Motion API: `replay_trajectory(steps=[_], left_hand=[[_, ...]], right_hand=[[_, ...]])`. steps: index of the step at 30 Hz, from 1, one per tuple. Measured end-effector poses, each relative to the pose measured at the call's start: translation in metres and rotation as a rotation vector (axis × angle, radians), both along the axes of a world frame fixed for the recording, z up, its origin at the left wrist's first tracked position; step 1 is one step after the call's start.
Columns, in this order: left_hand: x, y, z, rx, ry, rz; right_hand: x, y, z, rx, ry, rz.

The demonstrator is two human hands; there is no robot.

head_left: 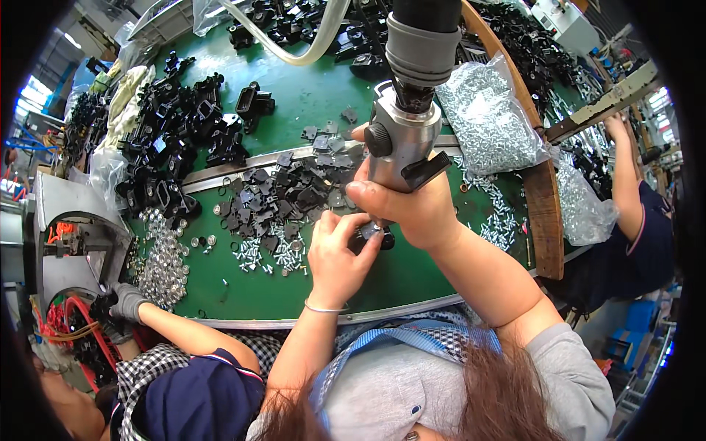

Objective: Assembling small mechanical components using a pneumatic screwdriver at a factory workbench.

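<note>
In the head view, the person sits or stands close against a green bench (257,298) with a pale metal edge. The right hand (419,209) is wrapped around an upright silver driver (401,140). The left hand (338,261) pinches a small black part (385,239) between thumb and fingers, near the bench's front edge, directly under the driver; whether the tip touches it cannot be told.

A metal strip (254,161) crosses the bench. Dark plates (272,192) lie heaped over and in front of it, with loose screws (251,254) nearer the person. Round silver caps (160,261) spread to the left, below a pile of black housings (198,110). A clear hose (294,57) loops over the far side. To the right, a clear bag (489,110) full of screws rests near a curved wooden board (543,220), with more screws scattered before it.

The room is crowded. At the left, a co-worker in a checked apron reaches a gloved hand (128,303) toward a grey machine (62,192). At the right, another co-worker's arm (626,191) stretches toward more metal parts; blue bins (632,331) stand behind.
</note>
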State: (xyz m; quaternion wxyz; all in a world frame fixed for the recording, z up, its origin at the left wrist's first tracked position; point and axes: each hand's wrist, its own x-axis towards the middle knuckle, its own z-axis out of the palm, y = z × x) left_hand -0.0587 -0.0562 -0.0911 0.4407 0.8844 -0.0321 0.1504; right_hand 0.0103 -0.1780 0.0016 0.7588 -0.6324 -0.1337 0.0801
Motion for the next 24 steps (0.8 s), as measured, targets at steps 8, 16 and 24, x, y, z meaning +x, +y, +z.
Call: replay_trajectory(steps=[8,16,24], left_hand=[[0.0003,-0.0005,0.0002,-0.010,0.005,0.002],[0.0000,0.0000,0.0010,0.008,0.008,0.000],[-0.0001,0.0007,0.0001,0.026,0.002,-0.010]], right_hand=[[0.0016,0.0038,0.0012,0.079,0.027,0.025],[-0.0016,0.0012,-0.0013,0.108,0.022,0.025],[0.0006,-0.0035,-0.0025,0.108,0.006,0.080]])
